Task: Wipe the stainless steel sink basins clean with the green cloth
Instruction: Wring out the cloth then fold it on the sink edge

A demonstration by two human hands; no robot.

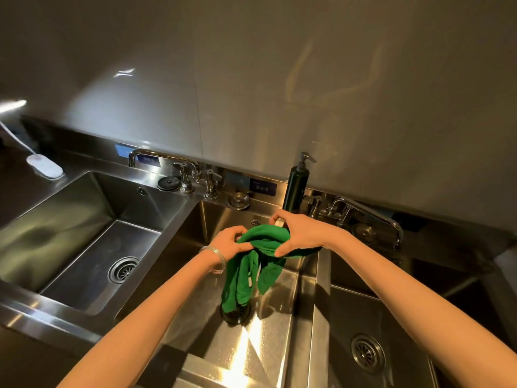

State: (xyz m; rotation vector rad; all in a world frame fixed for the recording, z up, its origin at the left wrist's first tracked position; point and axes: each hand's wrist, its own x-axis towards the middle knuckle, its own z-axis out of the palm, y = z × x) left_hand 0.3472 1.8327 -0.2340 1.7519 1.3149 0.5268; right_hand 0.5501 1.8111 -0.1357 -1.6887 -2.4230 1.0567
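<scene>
Both hands hold the green cloth point(258, 253) bunched above the middle basin point(268, 340), its tails hanging toward the drain. The left hand point(230, 243) pinches one end and the right hand point(299, 233) is clenched on the other. Judging from this, the cloth is being gathered: fold it into a flat pad, then wipe walls first, working down toward the drain, basin by basin.

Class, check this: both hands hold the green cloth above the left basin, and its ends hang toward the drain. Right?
Not quite. The head view shows the left hand and right hand holding the green cloth above the middle basin, its ends hanging toward the drain.
</scene>
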